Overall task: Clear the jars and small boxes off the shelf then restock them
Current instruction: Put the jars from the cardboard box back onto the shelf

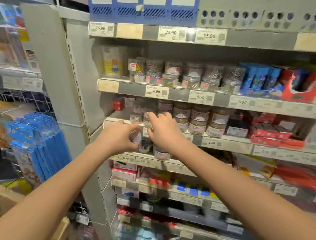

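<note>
Two of your hands work at the shelf third from the top, where clear jars with red-edged labels stand stacked two high, and small red boxes lie to their right. Your left hand curls around a small clear jar just in front of the shelf edge. Your right hand reaches in, fingers bent over a stacked jar; whether they grip it, you cannot tell.
</note>
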`<control>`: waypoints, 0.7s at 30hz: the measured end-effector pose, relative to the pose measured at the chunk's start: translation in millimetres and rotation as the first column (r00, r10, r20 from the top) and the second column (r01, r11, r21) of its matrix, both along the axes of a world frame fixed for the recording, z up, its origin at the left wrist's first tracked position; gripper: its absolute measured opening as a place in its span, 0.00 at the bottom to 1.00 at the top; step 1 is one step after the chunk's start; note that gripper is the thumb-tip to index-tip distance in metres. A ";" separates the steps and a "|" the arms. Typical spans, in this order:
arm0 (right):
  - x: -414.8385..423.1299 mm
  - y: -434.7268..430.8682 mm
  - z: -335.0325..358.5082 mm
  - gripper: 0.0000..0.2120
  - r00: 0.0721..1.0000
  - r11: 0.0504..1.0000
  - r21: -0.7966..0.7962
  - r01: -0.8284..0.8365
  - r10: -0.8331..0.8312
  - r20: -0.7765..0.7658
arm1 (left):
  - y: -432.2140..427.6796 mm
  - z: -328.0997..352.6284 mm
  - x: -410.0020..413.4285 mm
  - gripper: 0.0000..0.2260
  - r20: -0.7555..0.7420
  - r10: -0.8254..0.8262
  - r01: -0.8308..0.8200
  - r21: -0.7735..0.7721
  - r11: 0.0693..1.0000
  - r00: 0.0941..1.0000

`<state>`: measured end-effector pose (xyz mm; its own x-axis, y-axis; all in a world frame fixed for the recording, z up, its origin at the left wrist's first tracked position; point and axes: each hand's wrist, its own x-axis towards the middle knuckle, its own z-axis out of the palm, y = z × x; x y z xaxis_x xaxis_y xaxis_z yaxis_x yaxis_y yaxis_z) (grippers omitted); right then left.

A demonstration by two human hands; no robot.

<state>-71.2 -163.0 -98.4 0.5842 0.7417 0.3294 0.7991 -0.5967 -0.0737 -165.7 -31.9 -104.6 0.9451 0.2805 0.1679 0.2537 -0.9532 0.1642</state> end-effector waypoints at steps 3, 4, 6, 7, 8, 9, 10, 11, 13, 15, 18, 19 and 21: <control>7.9 -45.3 -0.7 0.19 0.996 0.996 -0.006 0.085 -0.086 -0.039 | -29.5 7.6 13.0 0.24 0.026 -0.078 0.080 -0.052 0.995 0.997; 10.9 -57.1 -0.1 0.19 0.992 0.993 -0.006 0.115 -0.115 -0.047 | -36.9 12.1 18.0 0.25 0.054 -0.098 0.101 -0.067 0.993 0.994; 17.9 -76.2 1.4 0.20 0.985 0.987 -0.010 0.162 -0.162 -0.062 | -49.0 24.4 27.1 0.26 0.116 -0.122 0.135 -0.113 0.984 0.986; 22.3 -82.5 3.0 0.21 0.982 0.984 -0.011 0.177 -0.178 -0.063 | -52.1 32.2 30.9 0.26 0.161 -0.119 0.142 -0.141 0.980 0.980; 27.0 -87.2 6.2 0.21 0.980 0.982 -0.009 0.188 -0.188 -0.057 | -52.3 40.7 35.1 0.27 0.212 -0.112 0.150 -0.172 0.974 0.971; 30.5 -90.4 9.6 0.20 0.979 0.981 -0.001 0.195 -0.195 -0.052 | -50.9 48.5 39.1 0.27 0.267 -0.104 0.160 -0.197 0.967 0.958; 34.4 -92.0 14.6 0.20 0.979 0.979 0.017 0.202 -0.201 -0.045 | -47.7 57.1 45.0 0.28 0.327 -0.103 0.175 -0.201 0.964 0.940; 37.7 -92.3 19.9 0.20 0.978 0.978 0.036 0.206 -0.205 -0.045 | -43.4 65.1 51.5 0.28 0.392 -0.102 0.190 -0.192 0.963 0.914; 42.3 -89.0 31.4 0.21 0.978 0.975 0.076 0.207 -0.204 -0.052 | -33.1 81.5 63.8 0.28 0.536 -0.046 0.193 -0.223 0.956 0.843; 48.0 -82.2 39.2 0.22 0.981 0.976 0.106 0.190 -0.185 -0.052 | -19.6 93.4 74.8 0.28 0.651 0.072 0.197 -0.330 0.923 0.756; 57.5 -67.0 48.5 0.22 0.988 0.981 0.116 0.155 -0.152 -0.037 | 9.1 103.0 89.6 0.28 0.743 0.207 0.188 -0.409 0.893 0.636; 59.1 -61.5 51.0 0.23 0.989 0.982 0.116 0.147 -0.143 -0.037 | 19.8 105.5 94.0 0.28 0.758 0.235 0.171 -0.415 0.894 0.609; 63.1 -51.3 55.2 0.23 0.991 0.984 0.113 0.134 -0.132 -0.025 | 40.4 111.0 103.0 0.29 0.772 0.275 0.156 -0.432 0.888 0.573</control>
<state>-8.1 -214.2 -43.2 0.6819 0.6150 0.3960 0.7108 -0.6848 -0.1607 -62.8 8.5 6.5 0.4502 0.5707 0.6868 -0.1353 -0.7166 0.6842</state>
